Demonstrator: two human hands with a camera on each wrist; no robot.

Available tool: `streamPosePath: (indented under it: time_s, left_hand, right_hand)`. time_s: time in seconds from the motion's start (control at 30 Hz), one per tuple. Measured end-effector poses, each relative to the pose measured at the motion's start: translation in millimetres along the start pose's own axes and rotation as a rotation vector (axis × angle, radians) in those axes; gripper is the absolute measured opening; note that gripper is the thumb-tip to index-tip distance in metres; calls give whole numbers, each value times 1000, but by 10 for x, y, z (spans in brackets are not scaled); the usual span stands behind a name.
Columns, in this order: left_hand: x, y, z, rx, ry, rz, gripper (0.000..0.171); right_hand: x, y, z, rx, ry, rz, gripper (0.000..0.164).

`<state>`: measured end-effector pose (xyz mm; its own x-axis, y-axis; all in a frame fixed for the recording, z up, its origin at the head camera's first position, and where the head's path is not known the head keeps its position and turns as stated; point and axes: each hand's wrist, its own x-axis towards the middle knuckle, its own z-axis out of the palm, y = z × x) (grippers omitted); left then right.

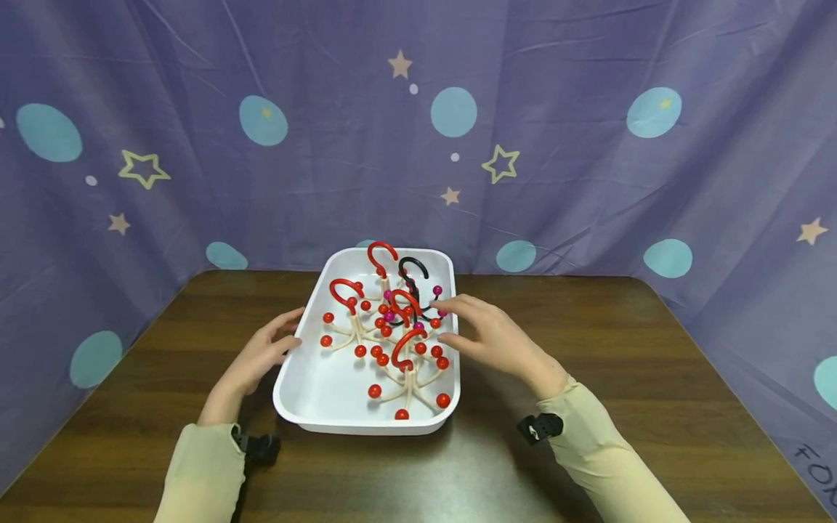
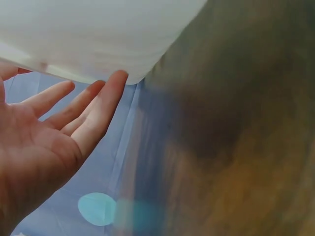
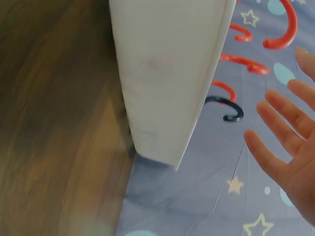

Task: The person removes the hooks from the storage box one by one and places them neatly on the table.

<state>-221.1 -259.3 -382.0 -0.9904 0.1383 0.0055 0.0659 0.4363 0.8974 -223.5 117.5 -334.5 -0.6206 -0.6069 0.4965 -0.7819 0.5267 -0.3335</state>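
creased sleeves (image 1: 204, 468) are worn. hooked, ball-tipped stands (image 1: 356, 327) in a smooth tray (image 1: 320, 392) are flanked by left hand (image 1: 259, 357) and right hand (image 1: 497, 338), fingers spread.

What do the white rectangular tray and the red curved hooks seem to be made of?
White rectangular tray: probably plastic, smooth and slightly glossy; its corners are rounded, with no visible seam. Red curved hooks: likely plastic too, with a shiny, even colour, though coated metal cannot be ruled out.
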Motion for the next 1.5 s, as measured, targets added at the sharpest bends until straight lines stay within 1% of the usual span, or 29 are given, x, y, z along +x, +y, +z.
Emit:
streamPosePath:
  time_s: [0.1, 0.23, 0.37, 0.53, 0.67, 0.83, 1.03, 1.17, 1.5]
  left_hand:
    - [-2, 0, -12, -15, -23, -2, 57]
    - [-5, 2, -16, -18, -34, -9, 58]
    - [-4, -10, -12, -22, -32, -10, 58]
    - [-2, -18, -6, -27, -31, -10, 58]
    - [-3, -24, -6, -27, -31, -15, 58]
    - [-3, -30, -15, -32, -38, -9, 59]
    - [-10, -36, -20, -47, -47, -15, 59]
    - [-7, -40, -21, -44, -41, -23, 59]
    - [13, -59, -24, -56, -45, -18, 59]
  right_hand:
    - [53, -47, 45, 56, -40, -20, 45]
    - [116, -127, 98, 118, -90, -42, 47]
    - [174, -202, 153, 137, -129, -71, 46]
    - [220, -279, 205, 157, -179, -76, 42]
    - [246, -311, 248, 151, -196, -94, 38]
    - [278, -332, 282, 132, -210, -127, 28]
    - [306, -347, 289, 131, -215, -135, 16]
    - [331, -355, 282, 143, -221, -140, 14]
    - [362, -387, 233, 163, -254, -107, 13]
